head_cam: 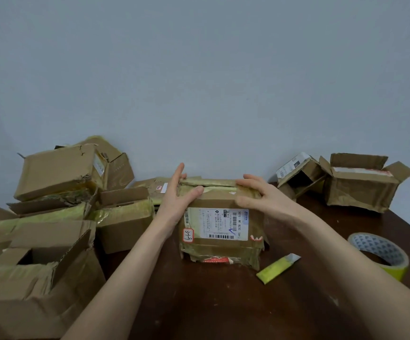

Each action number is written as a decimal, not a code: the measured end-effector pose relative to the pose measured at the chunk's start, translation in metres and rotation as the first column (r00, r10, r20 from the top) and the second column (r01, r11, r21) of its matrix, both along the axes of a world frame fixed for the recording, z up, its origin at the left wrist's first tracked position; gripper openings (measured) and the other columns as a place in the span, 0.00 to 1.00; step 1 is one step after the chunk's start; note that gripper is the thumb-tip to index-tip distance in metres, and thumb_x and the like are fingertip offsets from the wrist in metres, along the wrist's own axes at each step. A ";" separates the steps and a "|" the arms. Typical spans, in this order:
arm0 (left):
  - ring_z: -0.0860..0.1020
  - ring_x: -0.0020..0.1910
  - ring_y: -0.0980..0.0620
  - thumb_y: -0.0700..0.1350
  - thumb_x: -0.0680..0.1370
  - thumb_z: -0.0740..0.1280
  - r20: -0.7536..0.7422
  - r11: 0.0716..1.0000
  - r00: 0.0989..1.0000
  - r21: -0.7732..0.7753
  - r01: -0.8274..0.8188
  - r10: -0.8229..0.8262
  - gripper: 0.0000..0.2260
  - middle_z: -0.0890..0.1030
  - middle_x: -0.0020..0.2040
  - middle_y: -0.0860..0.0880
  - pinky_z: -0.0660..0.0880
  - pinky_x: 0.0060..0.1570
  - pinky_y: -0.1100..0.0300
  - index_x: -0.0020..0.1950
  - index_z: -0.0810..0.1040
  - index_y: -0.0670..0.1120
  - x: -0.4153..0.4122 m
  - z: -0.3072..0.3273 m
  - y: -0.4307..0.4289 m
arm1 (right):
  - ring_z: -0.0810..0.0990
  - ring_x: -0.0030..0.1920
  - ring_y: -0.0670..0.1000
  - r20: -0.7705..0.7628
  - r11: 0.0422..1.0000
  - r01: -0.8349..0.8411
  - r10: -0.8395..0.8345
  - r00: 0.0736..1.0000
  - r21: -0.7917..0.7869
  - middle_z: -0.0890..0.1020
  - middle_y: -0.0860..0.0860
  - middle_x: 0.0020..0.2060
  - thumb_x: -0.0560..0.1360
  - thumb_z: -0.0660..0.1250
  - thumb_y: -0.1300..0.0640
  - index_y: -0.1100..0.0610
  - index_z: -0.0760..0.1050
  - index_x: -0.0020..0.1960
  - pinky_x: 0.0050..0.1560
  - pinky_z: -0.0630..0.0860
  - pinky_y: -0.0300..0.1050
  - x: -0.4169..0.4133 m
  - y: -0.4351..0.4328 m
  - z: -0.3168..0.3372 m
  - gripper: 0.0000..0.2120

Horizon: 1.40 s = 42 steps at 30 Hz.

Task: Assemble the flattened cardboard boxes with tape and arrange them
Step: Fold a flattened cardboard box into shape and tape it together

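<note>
A worn brown cardboard box (221,241) with a white shipping label and old tape stands in the middle of the dark wooden table (211,303). My left hand (178,195) lies against its upper left corner, fingers straight, thumb across the top edge. My right hand (260,195) rests on the upper right corner with its fingers spread over the closed top flaps. A roll of yellow-green tape (380,253) lies at the right, and a loose strip of the same tape (277,267) lies just in front of the box.
A heap of assembled and half-open cardboard boxes (59,207) fills the left side. Two open boxes (361,182) stand at the back right against the grey wall. The table's right edge runs diagonally past the tape roll.
</note>
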<state>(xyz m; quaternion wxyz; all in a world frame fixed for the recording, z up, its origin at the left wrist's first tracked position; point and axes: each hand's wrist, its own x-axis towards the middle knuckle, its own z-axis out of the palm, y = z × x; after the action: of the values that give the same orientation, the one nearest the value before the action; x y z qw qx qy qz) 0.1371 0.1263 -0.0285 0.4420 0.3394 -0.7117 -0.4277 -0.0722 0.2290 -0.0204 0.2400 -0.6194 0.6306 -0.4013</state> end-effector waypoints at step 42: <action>0.50 0.77 0.52 0.58 0.80 0.53 0.847 0.804 0.418 -0.484 0.345 0.330 0.27 0.51 0.79 0.50 0.50 0.74 0.49 0.78 0.53 0.54 -0.030 -0.016 0.035 | 0.59 0.75 0.53 -0.832 0.987 0.146 -0.031 0.554 0.060 0.63 0.55 0.74 0.78 0.62 0.45 0.59 0.59 0.75 0.76 0.52 0.49 0.037 0.007 -0.022 0.31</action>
<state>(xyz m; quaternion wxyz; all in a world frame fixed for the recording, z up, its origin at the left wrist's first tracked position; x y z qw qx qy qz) 0.1076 0.1617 -0.0445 0.0655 0.3544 -0.9302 0.0694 -0.0348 0.2358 -0.0421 -0.0673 -0.6867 0.7230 -0.0356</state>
